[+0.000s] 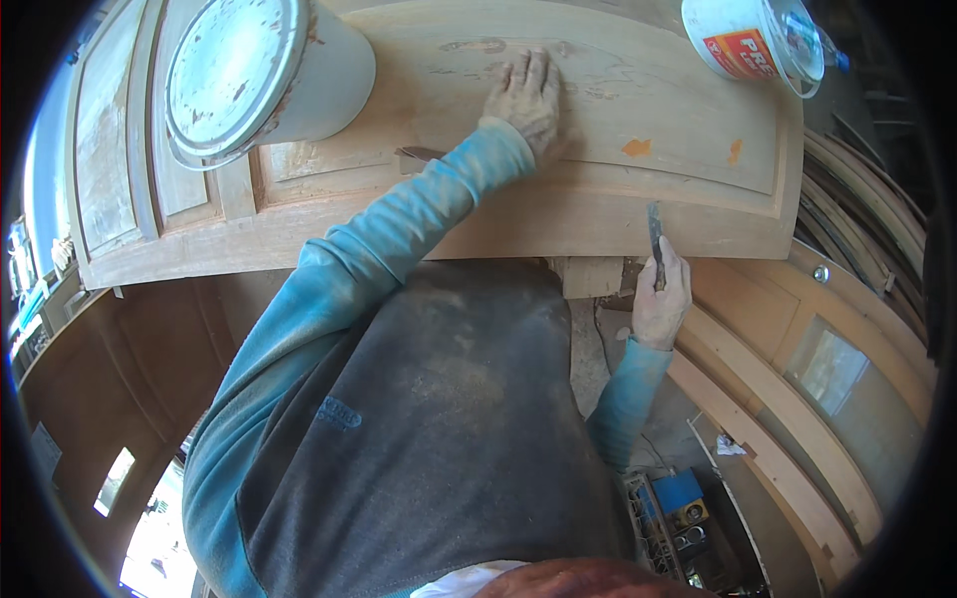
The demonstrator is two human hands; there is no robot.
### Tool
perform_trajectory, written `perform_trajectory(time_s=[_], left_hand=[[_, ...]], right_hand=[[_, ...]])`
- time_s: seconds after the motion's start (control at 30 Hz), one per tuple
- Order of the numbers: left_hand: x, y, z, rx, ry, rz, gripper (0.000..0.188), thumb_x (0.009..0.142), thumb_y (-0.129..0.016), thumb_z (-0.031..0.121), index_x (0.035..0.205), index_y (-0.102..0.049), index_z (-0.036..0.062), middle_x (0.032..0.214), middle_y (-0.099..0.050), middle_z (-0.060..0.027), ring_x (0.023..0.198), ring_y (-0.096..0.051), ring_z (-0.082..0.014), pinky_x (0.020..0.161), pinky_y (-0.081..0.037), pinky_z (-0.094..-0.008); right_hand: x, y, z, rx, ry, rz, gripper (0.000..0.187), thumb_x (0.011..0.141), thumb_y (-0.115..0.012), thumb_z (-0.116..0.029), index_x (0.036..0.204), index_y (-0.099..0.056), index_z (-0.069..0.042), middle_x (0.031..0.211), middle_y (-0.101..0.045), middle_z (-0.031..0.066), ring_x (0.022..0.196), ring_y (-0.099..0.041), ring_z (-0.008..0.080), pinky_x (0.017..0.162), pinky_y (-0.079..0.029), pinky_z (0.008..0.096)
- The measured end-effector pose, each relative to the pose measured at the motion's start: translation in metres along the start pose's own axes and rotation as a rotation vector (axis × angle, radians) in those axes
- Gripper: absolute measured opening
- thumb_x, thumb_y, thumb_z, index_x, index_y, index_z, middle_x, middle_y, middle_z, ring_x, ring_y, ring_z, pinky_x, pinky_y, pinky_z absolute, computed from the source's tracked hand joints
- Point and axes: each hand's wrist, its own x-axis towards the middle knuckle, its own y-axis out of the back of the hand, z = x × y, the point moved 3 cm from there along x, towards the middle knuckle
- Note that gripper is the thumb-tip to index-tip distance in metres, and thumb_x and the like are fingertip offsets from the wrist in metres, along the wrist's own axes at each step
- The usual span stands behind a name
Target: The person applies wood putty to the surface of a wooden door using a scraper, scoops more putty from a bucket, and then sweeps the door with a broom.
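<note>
A pale wooden panelled door lies flat across the front of me. My left hand rests palm down on its raised panel, fingers stretched out. Some wood around those fingertips has rough, darker marks. To the right, two orange filler patches stand out on the panel. My right hand grips a narrow flat scraper, its greyish blade pointing away from me over the door's near edge. A thin brown piece, partly behind my left sleeve, lies on the door; its kind is unclear.
A large lidded white bucket stands on the door's left part. At the far right corner is a white pail with a clear plastic bottle. Curved wooden pieces and door panels lean at the right.
</note>
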Motion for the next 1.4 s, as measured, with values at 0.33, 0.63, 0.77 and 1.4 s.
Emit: perform_trajectory(time_s=[0.33,0.63,0.77,1.4], left_hand=[[-0.09,0.201,-0.026,-0.779,-0.381,0.115,0.064,0.091,-0.074,0.039,0.135,-0.057,-0.0034,0.12,-0.069,-0.0212,0.109,-0.069,-0.0397,0.097,-0.055,-0.0499],[-0.111,0.309,-0.211,0.28,0.082,0.346,0.096,0.074,-0.085,0.057,0.149,-0.049,0.0096,0.15,-0.046,-0.0261,0.15,-0.028,-0.0444,0.121,-0.027,-0.0584],[-0.115,0.288,-0.251,-0.087,0.119,0.261,0.099,0.077,-0.082,0.06,0.153,-0.045,0.0071,0.153,-0.041,-0.0259,0.148,-0.033,-0.0424,0.12,-0.033,-0.0532],[-0.147,0.26,-0.192,-0.107,0.02,0.344,0.128,0.05,-0.098,0.052,0.156,-0.04,0.0096,0.161,-0.03,-0.0262,0.149,-0.029,-0.0456,0.12,-0.03,-0.0555]], right_hand=[[0.025,-0.067,-0.129,0.459,-0.104,-0.078,0.033,0.101,-0.058,-0.014,0.129,-0.062,0.005,0.093,-0.066,0.0131,0.084,-0.065,0.0204,0.074,-0.053,0.0341],[0.084,-0.111,-0.334,0.829,0.376,-0.096,0.037,0.099,-0.067,-0.026,0.125,-0.064,0.001,0.078,-0.053,0.0014,0.065,-0.05,0.009,0.059,-0.045,0.0279],[0.082,-0.126,-0.371,0.78,0.48,-0.025,0.044,0.095,-0.071,-0.024,0.125,-0.06,0.006,0.092,-0.053,0.0093,0.075,-0.057,0.016,0.065,-0.051,0.0331],[0.095,-0.103,-0.36,0.961,0.037,-0.076,0.033,0.09,-0.072,-0.019,0.104,-0.067,0.011,0.08,-0.062,0.0083,0.071,-0.056,0.0117,0.062,-0.048,0.0304]])
